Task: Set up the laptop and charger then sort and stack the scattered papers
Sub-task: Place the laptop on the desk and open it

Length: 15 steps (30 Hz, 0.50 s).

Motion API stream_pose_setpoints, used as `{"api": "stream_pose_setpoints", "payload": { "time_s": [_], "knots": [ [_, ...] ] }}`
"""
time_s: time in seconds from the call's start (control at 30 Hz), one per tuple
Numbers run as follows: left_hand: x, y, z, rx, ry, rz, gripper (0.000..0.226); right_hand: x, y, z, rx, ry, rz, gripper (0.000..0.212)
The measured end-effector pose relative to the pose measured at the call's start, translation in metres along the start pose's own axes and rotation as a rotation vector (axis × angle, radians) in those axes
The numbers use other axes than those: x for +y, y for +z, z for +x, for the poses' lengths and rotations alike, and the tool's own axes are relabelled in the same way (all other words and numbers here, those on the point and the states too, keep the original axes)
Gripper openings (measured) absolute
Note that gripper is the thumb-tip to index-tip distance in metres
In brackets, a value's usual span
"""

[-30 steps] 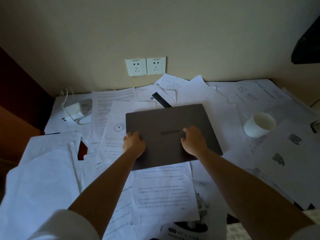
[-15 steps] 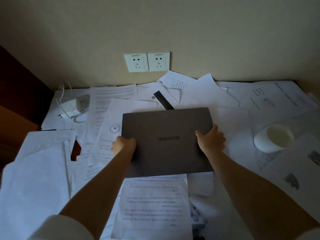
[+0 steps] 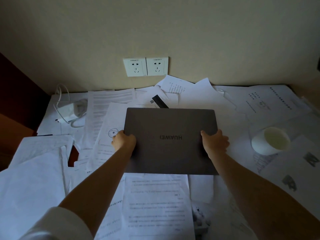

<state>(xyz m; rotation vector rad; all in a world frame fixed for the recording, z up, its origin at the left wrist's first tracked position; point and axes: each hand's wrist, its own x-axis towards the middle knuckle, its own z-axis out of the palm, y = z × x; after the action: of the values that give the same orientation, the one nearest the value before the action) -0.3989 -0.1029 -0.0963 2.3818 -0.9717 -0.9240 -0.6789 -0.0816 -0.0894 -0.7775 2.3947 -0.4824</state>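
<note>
Far left, a white charger with its looped cable lies on the sheets near the wall, well apart from the laptop; loose papers cover the desk from edge to edge, overlapping; the person's left hand grips the left edge of the laptop, fingers curled round the rim; the grey laptop is closed, lid up with its logo upside down to the wearer, sitting mid-desk on top of the papers; cannot tell if it is lifted clear of them; two white wall sockets sit on the wall behind it; the right hand grips the right edge, thumb on the lid, fingers wrapped over the side; far right, a white cup stands on the papers, near the laptop but apart from it.
</note>
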Motion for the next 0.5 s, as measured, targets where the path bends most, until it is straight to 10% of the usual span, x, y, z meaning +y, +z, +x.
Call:
{"api": "stream_pose_setpoints", "payload": {
  "time_s": [0.5],
  "knots": [
    [-0.017, 0.009, -0.004, -0.002, -0.006, 0.070, 0.040, 0.015, 0.005, 0.000, 0.031, -0.073, -0.018, 0.070]
  ]
}}
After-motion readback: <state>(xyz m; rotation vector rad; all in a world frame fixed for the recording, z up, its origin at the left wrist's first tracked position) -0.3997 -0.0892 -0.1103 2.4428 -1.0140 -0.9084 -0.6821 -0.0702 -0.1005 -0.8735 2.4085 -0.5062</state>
